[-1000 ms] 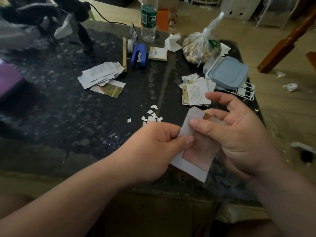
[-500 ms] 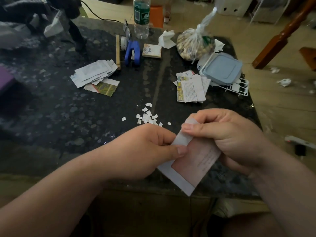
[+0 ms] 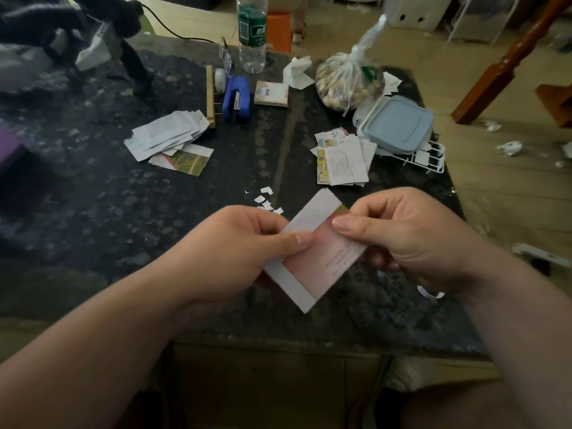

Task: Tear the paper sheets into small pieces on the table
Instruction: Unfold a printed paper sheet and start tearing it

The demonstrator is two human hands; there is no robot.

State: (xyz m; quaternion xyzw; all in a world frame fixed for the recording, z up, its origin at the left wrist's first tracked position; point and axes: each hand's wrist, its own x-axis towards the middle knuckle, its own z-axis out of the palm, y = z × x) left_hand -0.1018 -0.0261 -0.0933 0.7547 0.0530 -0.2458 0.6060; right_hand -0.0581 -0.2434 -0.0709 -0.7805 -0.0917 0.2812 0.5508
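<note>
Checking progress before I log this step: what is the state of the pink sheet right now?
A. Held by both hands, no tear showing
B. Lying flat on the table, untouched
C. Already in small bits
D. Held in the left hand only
A: the left hand and right hand each have a grip on the pink sheet above the table, and no tear shows in it; small white pieces lie beyond.

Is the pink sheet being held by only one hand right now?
No. Both the left hand and the right hand pinch the pink sheet above the table.
</note>
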